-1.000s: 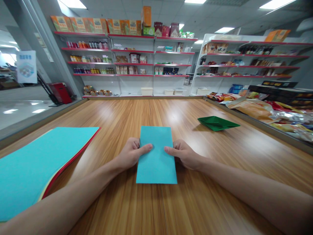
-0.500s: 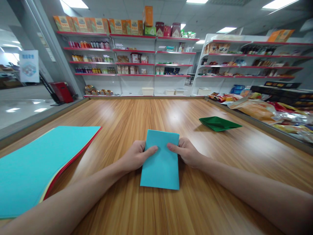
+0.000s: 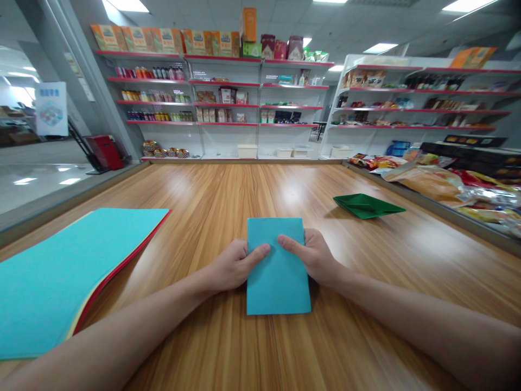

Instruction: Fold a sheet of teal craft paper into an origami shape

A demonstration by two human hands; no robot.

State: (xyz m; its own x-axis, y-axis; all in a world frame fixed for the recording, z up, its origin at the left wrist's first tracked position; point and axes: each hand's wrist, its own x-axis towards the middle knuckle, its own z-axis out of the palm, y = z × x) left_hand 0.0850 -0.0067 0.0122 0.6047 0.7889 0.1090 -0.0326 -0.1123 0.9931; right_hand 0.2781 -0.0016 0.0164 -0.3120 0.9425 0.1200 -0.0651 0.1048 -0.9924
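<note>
A folded sheet of light blue paper (image 3: 279,285) is held up over the wooden table, its broad face toward me. My left hand (image 3: 236,264) grips its left edge, thumb flat on the front and fingers curled behind. On the opposite edge, my right hand (image 3: 317,255) pinches the paper the same way, its thumb pointing inward near the other thumb. The fingers behind the sheet are mostly hidden. Farther off to the right lies a folded green paper boat (image 3: 368,206), apart from both hands.
A stack of large coloured sheets (image 3: 81,260), blue on top with yellow and red below, lies at the left beside my left forearm. Packaged snacks (image 3: 431,182) line the table's right edge. Stocked shelves (image 3: 228,84) stand behind the wooden table (image 3: 211,190).
The folded blue paper has shifted slightly right and turned a little, now standing straighter. Both hands have moved with it and keep their grip.
</note>
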